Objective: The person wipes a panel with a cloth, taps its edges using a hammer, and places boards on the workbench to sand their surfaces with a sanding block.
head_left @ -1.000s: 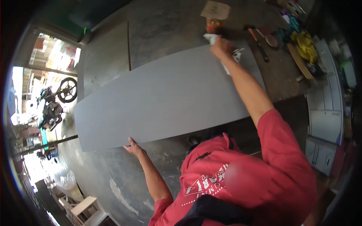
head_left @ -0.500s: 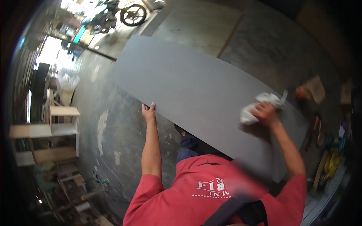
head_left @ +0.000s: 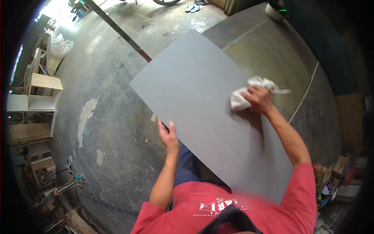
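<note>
A large flat grey panel [head_left: 194, 89] spans the middle of the head view, its near end close to my red shirt. At the panel's left edge is my left hand [head_left: 169, 137], gripping it with the thumb on top and the fingers partly hidden along the side. My right hand [head_left: 258, 98] is closed round a bunched white cloth [head_left: 240, 100] and presses it against the panel near the right edge. A loose strip of the cloth hangs out past that edge.
Light wooden shelf units [head_left: 44, 91] and a clear plastic bag [head_left: 60, 46] line the left side. A long metal bar [head_left: 117, 29] reaches the panel's far left edge. Slippers [head_left: 193, 7] lie at the back; a pale bucket [head_left: 275, 12] stands far right. Boxes [head_left: 341, 164] crowd the lower right.
My view has turned, and the panel now points more steeply away from me. The cloth in my right hand has moved along the panel, farther from its near end. My left hand still grips the edge.
</note>
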A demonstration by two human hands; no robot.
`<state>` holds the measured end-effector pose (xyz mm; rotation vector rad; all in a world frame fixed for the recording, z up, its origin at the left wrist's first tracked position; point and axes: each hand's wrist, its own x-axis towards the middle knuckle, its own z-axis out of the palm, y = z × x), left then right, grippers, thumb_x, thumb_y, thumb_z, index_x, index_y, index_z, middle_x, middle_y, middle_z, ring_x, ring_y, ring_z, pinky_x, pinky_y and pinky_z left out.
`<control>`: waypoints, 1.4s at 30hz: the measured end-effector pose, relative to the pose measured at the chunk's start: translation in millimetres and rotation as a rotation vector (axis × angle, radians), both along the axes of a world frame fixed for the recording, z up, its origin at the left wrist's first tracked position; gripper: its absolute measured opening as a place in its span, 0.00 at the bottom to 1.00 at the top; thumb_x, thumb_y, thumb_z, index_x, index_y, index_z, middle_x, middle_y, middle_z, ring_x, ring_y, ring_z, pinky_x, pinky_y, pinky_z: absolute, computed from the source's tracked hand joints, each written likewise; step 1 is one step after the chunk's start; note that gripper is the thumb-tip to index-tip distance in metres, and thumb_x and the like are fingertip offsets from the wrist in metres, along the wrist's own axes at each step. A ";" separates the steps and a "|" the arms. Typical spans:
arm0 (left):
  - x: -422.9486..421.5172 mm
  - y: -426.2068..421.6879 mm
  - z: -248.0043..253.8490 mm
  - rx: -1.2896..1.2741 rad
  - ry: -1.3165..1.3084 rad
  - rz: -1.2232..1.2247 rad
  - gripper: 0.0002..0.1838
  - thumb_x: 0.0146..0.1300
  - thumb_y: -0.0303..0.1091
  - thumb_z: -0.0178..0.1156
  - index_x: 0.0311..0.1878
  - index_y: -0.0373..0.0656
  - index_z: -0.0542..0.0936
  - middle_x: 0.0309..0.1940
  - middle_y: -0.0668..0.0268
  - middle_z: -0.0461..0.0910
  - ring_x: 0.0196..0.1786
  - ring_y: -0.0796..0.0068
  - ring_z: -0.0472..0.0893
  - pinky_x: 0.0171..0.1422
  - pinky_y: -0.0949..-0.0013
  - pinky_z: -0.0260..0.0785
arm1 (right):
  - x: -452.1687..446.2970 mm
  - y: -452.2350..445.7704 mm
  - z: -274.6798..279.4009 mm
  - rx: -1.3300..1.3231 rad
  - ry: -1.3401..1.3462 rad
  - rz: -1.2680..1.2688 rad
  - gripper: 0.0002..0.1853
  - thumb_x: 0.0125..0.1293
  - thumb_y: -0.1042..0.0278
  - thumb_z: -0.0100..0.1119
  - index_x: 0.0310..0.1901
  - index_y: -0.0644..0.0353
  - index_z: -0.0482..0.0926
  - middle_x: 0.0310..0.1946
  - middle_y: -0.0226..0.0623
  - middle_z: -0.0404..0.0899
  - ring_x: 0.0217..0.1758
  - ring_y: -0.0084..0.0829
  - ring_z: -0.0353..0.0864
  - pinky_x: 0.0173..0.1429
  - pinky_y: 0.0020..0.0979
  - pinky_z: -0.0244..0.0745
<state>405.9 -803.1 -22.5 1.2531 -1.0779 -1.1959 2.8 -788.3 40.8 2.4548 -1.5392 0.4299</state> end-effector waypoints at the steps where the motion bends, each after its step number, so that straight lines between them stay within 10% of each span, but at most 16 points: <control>1: 3.0 2.9 0.4 0.051 -0.005 -0.006 0.34 0.74 0.28 0.56 0.77 0.24 0.54 0.72 0.47 0.68 0.72 0.62 0.70 0.77 0.63 0.60 | 13.8 -49.8 0.5 0.033 0.006 0.026 0.18 0.42 0.73 0.65 0.39 0.48 0.78 0.36 0.34 0.75 0.38 0.40 0.78 0.38 0.41 0.75; 14: 21.7 5.9 -11.1 0.157 -0.191 -0.051 0.36 0.71 0.33 0.63 0.76 0.28 0.59 0.57 0.48 0.81 0.57 0.61 0.82 0.64 0.63 0.73 | 109.7 -402.4 10.1 -0.006 0.016 -0.173 0.15 0.62 0.71 0.59 0.51 0.51 0.77 0.44 0.40 0.84 0.51 0.46 0.85 0.50 0.46 0.80; 21: 19.3 6.5 -15.4 0.192 -0.182 -0.040 0.37 0.69 0.36 0.65 0.75 0.29 0.62 0.58 0.43 0.80 0.58 0.52 0.83 0.63 0.60 0.74 | 120.4 -330.8 16.8 0.246 -0.011 -0.775 0.18 0.60 0.62 0.60 0.51 0.56 0.77 0.46 0.52 0.86 0.49 0.54 0.86 0.53 0.51 0.80; 32: 38.0 -1.9 -18.5 0.072 -0.160 -0.141 0.40 0.69 0.37 0.64 0.78 0.31 0.58 0.70 0.44 0.71 0.73 0.52 0.73 0.76 0.59 0.63 | 375.2 -278.5 17.1 0.294 -0.145 -0.019 0.14 0.57 0.68 0.64 0.45 0.58 0.78 0.35 0.45 0.83 0.40 0.51 0.86 0.44 0.47 0.80; 38: 95.1 -71.7 40.3 -0.453 -0.203 0.455 0.30 0.71 0.41 0.55 0.71 0.32 0.71 0.65 0.47 0.76 0.66 0.55 0.76 0.72 0.60 0.66 | 356.2 -161.3 26.9 0.384 -0.048 0.324 0.12 0.59 0.70 0.63 0.46 0.54 0.79 0.35 0.41 0.84 0.42 0.47 0.87 0.42 0.45 0.81; 42: 61.1 -11.7 60.8 -0.275 -0.432 -0.250 0.21 0.71 0.39 0.53 0.57 0.34 0.82 0.53 0.48 0.83 0.57 0.50 0.82 0.63 0.56 0.73 | 310.9 -51.7 18.9 0.500 -0.035 0.338 0.09 0.49 0.73 0.67 0.34 0.56 0.82 0.33 0.39 0.86 0.38 0.45 0.87 0.39 0.44 0.80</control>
